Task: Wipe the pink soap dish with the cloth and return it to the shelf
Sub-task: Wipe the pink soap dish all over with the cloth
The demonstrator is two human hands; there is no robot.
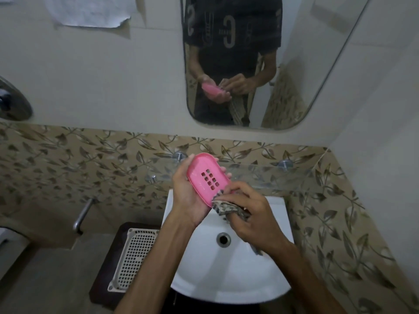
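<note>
Centre of frame, above the white sink [260, 279]: the left hand [186, 196] cradles the pink soap dish [207, 177] from underneath, fingers curled up round its far edge, fingertips showing past the rim. Dish tilted, inner face toward the camera, a grid of square drain holes visible in its middle. It is held off the shelf, in the air.

The right hand [251, 214], just right of and below the dish, grips a patterned cloth [229, 208] bunched in curled fingers. The cloth's leading fold touches the lower right end of the dish; the rest hangs under the palm.

Glass shelf [272, 175] runs across the centre behind the hands, fixed to leaf-patterned tiles by round metal mounts.

Upper centre: mirror [317, 64] reflects the person's dark shirt, both hands, dish and cloth.

Lower left: white perforated basket [133, 257] on a dark surface beside the sink. Metal bar [82, 215] at mid-left.
</note>
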